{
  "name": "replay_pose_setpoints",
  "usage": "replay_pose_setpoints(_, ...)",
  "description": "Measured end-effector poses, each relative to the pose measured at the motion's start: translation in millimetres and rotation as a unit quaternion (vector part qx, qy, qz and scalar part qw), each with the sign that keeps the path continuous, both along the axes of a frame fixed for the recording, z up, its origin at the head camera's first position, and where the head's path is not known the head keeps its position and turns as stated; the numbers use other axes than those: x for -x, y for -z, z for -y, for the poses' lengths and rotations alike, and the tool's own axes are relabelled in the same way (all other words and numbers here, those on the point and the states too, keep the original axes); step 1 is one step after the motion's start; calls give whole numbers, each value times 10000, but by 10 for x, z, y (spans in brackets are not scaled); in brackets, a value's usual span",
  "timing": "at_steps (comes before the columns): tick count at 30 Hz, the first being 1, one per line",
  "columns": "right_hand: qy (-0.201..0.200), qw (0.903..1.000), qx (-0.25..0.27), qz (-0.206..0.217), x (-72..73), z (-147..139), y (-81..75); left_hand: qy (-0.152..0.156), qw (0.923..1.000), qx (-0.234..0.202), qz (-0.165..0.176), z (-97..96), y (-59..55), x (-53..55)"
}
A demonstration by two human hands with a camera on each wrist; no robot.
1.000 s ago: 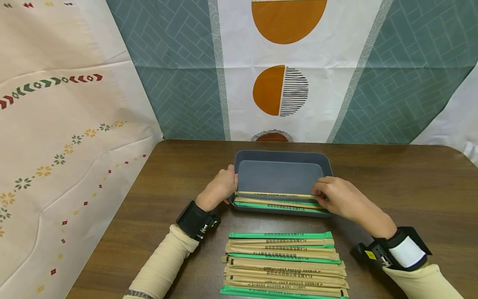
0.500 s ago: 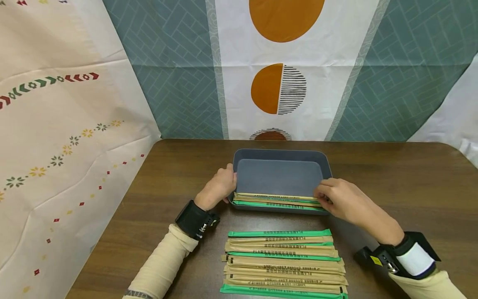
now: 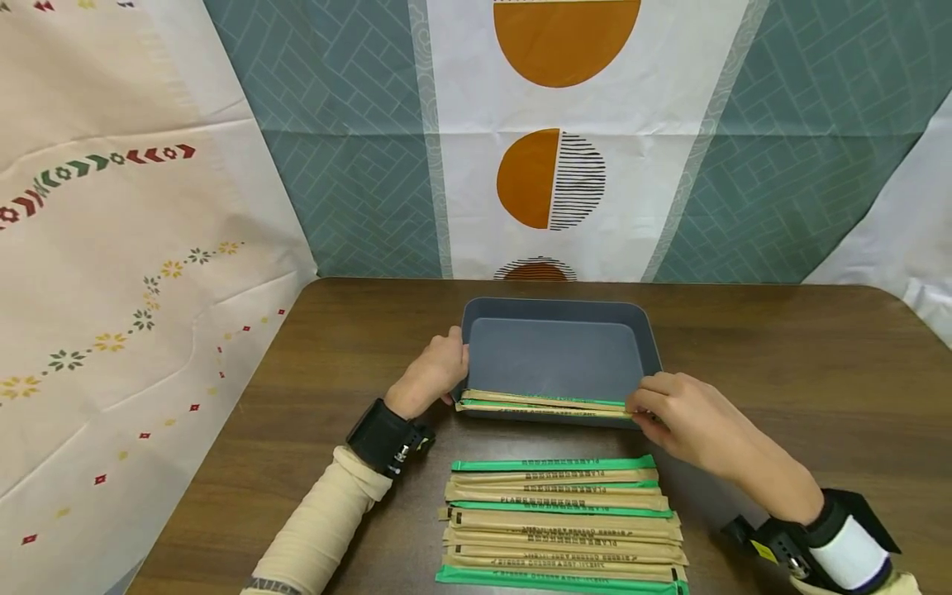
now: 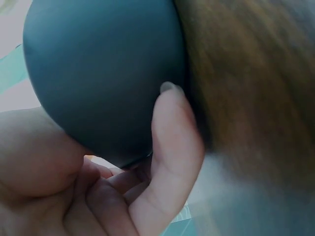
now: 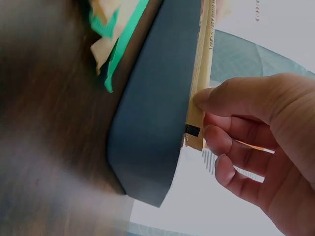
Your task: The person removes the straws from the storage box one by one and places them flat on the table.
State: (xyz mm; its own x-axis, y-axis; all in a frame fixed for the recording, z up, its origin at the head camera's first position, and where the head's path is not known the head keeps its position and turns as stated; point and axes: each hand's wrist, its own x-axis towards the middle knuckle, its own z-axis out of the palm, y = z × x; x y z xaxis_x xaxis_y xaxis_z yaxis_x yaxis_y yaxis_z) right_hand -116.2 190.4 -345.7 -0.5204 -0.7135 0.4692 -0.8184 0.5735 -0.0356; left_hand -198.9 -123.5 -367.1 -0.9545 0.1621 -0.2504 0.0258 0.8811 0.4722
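Observation:
My left hand [image 3: 439,364] holds the left end of a dark grey rectangular tray [image 3: 554,351], thumb and fingers around its wall. In the left wrist view, the thumb and fingers curl about that wall [image 4: 108,73]. At the tray's near right corner, my right hand [image 3: 684,413] pinches the right end of a tan paper-wrapped straw [image 5: 195,117], marked with a black patch at its tip. This straw lies along the tray's near wall, over other tan and green wrapped straws [image 3: 513,399]. The right wrist view shows its end at the tray's rim.
Closer to me, a spread of tan and green wrapped straws [image 3: 565,522] lies crosswise on the brown wooden table [image 3: 788,355]. Patterned cloth [image 3: 349,149] hangs along the table's far edge, and pale cloth [image 3: 164,347] along the left.
My right hand has come nearer to me with the pinched straw, from inside the tray to its near wall. The left hand keeps its hold on the tray.

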Motion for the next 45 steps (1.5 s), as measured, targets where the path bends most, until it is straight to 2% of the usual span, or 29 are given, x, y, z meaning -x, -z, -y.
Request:
replay_pose_setpoints(7, -115, 9997, 68, -182, -94, 30, -38, 17, 10000, 35, 18, 25, 16, 6)
replay_pose_setpoints(13, -269, 9994, 77, -180, -198, 63, -49, 19, 10000, 18, -2, 29, 17, 7)
replay_pose_setpoints(20, -345, 9993, 143, 94, -312, 74, 28, -43, 10000, 4, 24, 14, -13, 21)
replay_pose_setpoints(27, -256, 9990, -203, 301, -391, 97, 123, -74, 9998, -127, 102, -6, -23, 29)
replay_pose_setpoints(37, -207, 9972, -456, 558, -392, 95, 143, -49, 9999, -128, 48, -19, -40, 31)
replay_pose_setpoints(45, -253, 9985, -73, 475, -302, 122, 7, -109, 9998, -112, 142, -11, -18, 14)
